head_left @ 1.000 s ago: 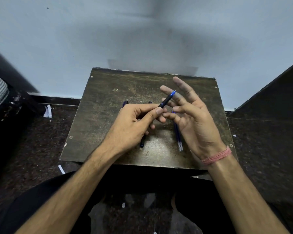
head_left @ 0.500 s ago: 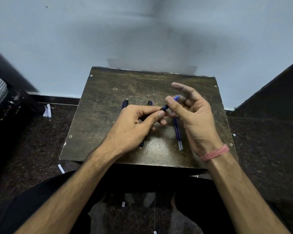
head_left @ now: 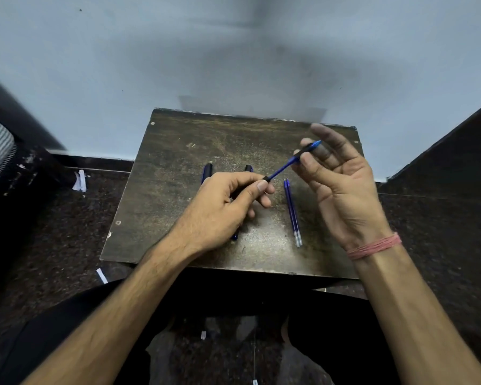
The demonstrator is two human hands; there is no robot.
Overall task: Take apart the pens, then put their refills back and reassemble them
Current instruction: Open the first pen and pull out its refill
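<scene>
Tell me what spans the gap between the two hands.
In the head view, a blue refill bridges it, running from the barrel in the left hand up to the tip piece pinched by the right hand.

Dim, soft light falling from above; desk [head_left: 178, 162] top showing faint sheen near front; wall [head_left: 122, 65] carrying blurry shadow; edges bending, corners darkening; focus staying sharp centrally.

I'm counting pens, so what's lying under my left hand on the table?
Two dark blue pens poke out beyond the left hand, and one tip shows below it. Their middles are covered, so anything else beneath can't be seen.
</scene>
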